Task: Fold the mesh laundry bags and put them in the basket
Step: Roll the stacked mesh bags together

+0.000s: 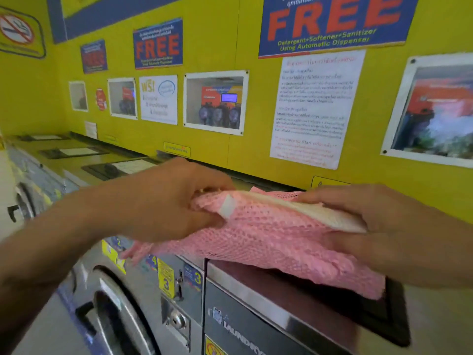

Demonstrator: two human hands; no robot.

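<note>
A pink mesh laundry bag (271,234) with a white zipper band along its top edge is held above the top of a washing machine (256,311). My left hand (163,201) pinches its left end, near a small white tab. My right hand (384,226) grips its right end, thumb on top of the white band. The bag looks partly folded, with layers bunched and its lower edge drooping over the machine's dark top panel. No basket is in view.
A row of steel front-load washers runs to the left, with a round door (120,319) and coin slot (176,321) below my hands. A yellow wall (230,149) with posters stands close behind the machine tops.
</note>
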